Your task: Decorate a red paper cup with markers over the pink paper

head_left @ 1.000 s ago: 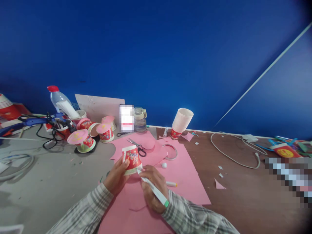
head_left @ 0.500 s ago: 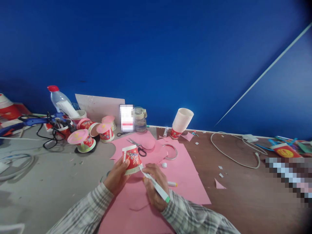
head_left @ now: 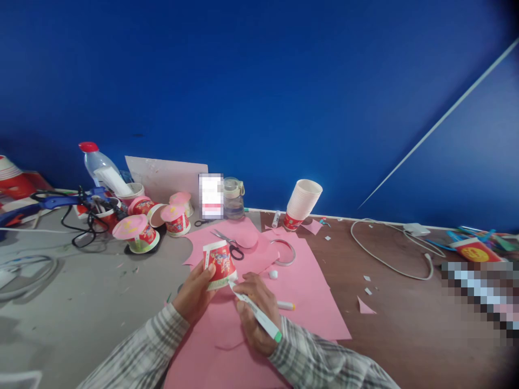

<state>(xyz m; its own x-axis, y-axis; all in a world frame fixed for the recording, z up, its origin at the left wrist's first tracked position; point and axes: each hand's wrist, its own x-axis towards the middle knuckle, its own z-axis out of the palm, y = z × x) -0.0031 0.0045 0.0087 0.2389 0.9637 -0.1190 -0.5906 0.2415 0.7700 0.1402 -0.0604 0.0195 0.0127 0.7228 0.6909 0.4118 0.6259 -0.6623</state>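
Observation:
My left hand (head_left: 195, 294) is wrapped around an upside-down red paper cup (head_left: 219, 264), pressing it onto a pink paper sheet (head_left: 302, 292). My right hand (head_left: 255, 313) grips a white marker with a green end (head_left: 256, 313), its tip touching the sheet at the cup's rim. Black-handled scissors (head_left: 229, 243) lie just beyond the cup. A small marker cap (head_left: 273, 274) and a white stick with a yellow tip (head_left: 286, 306) rest on the pink sheet to the right.
Several red cups topped with pink discs (head_left: 135, 232) stand at the back left beside a bottle with a red cap (head_left: 95, 162) and a blue glue gun (head_left: 60, 201). A stack of paper cups (head_left: 302, 202) leans at the back. A white cable (head_left: 389, 251) loops at right.
The marker tip has shifted slightly back toward the cup's rim after swinging a little right. The left hand and cup have stayed still.

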